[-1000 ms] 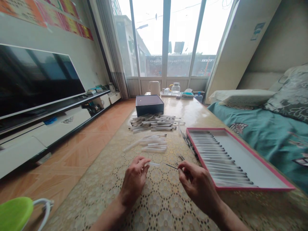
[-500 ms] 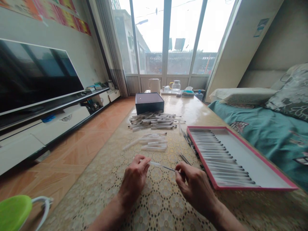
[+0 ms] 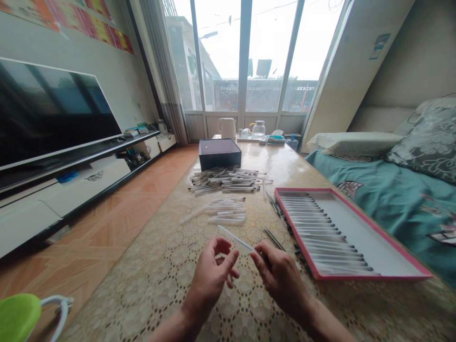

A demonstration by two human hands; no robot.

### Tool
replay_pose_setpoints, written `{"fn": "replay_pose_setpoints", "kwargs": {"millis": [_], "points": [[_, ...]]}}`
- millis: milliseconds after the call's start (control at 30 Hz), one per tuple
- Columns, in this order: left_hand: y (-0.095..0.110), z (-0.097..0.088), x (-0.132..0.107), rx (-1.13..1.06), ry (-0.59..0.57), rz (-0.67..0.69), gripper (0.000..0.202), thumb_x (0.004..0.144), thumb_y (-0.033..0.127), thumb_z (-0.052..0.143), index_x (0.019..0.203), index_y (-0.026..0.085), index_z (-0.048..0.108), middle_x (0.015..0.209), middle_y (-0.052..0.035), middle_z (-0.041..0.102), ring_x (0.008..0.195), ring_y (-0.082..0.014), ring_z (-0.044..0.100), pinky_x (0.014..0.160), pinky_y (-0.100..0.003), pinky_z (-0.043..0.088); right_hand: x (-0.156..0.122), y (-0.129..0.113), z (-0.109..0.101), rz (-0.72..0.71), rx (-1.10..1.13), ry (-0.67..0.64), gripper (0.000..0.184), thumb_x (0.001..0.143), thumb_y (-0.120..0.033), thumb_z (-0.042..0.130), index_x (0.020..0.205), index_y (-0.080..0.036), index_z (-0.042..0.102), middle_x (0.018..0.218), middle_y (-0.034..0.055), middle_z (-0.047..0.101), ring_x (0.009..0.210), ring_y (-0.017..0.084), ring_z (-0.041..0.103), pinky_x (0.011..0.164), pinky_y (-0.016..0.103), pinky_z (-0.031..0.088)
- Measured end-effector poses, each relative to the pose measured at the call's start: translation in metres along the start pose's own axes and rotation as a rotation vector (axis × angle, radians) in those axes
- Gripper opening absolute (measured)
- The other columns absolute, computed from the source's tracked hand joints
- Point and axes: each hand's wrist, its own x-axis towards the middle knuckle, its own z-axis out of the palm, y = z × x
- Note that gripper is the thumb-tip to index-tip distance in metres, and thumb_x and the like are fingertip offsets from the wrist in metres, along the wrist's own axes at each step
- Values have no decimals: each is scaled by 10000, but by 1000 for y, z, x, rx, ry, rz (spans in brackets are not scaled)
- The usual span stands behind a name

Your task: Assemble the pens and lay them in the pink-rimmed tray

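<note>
A thin white translucent pen barrel (image 3: 235, 237) slants up to the left above the table, its near end pinched in my right hand (image 3: 281, 270). My left hand (image 3: 210, 270) is just below and left of it, fingers curved and apart, holding nothing. Several dark refills (image 3: 274, 239) lie beyond my right hand. Ahead is a small group of white barrels (image 3: 228, 211), and behind it a bigger heap of dark-tipped pens (image 3: 228, 181). To the right, a pink-rimmed tray (image 3: 370, 278) holds a row of dark-ended pens along its left side.
A dark blue box (image 3: 220, 160) stands behind the heap. Small dark pieces (image 3: 301, 256) lie along the tray's left edge. At the far end are a pitcher (image 3: 227, 127) and a glass teapot (image 3: 259, 129). A green stool (image 3: 19, 316) stands at lower left.
My left hand has let go of the barrel and drawn back, fingers spreading. The refill length seen between my hands no longer shows; my right hand now grips the barrel's end.
</note>
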Motion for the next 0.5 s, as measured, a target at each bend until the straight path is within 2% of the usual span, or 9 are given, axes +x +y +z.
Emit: {"fn": "replay_pose_setpoints", "kwargs": {"millis": [67,133,233,300,367,433,500], "points": [[0,7,1,-289,-109,-223,322,699,379,667,907,154,566,753,-22,591,473,-87,564,377,-177,392,0,-3,0,-26,45,-17,273,917,-330,369,767,-184,544,624,2,588,560,123,540,556,215,334],[-1,13,2,-490,-108,-296,247,722,320,666,848,124,584,704,-20,601,504,-68,566,419,-151,410,-1,-6,-2,-43,78,-38,280,909,-350,384,770,-182,559,622,2,591,557,124,537,557,221,338],[2,14,3,-630,30,-300,123,775,222,624,736,112,586,642,-25,617,518,-69,584,447,-144,444,2,-7,-10,12,185,-71,302,884,-430,417,867,-182,589,624,-4,597,560,131,542,549,229,361],[5,9,6,-724,154,-317,89,807,165,578,732,119,587,630,-27,632,533,-81,608,467,-152,480,7,-2,-19,105,320,-59,381,906,-456,341,900,-172,596,652,8,611,589,134,562,548,230,395],[9,2,8,-836,236,-350,121,830,119,532,722,119,586,620,-30,643,537,-81,621,485,-154,508,14,5,-26,198,429,-62,444,926,-440,270,846,-154,600,670,27,621,585,130,575,522,225,414],[12,-4,11,-925,266,-384,172,842,93,501,690,115,577,605,-35,649,526,-79,626,493,-153,524,21,11,-29,237,413,-117,404,917,-405,321,780,-145,598,649,27,621,550,121,571,489,213,407],[12,-8,13,-967,271,-411,201,847,84,484,666,112,568,586,-38,650,510,-82,627,487,-155,531,30,15,-28,195,230,-197,289,885,-326,419,750,-151,605,630,15,624,548,114,569,496,204,397]]}}
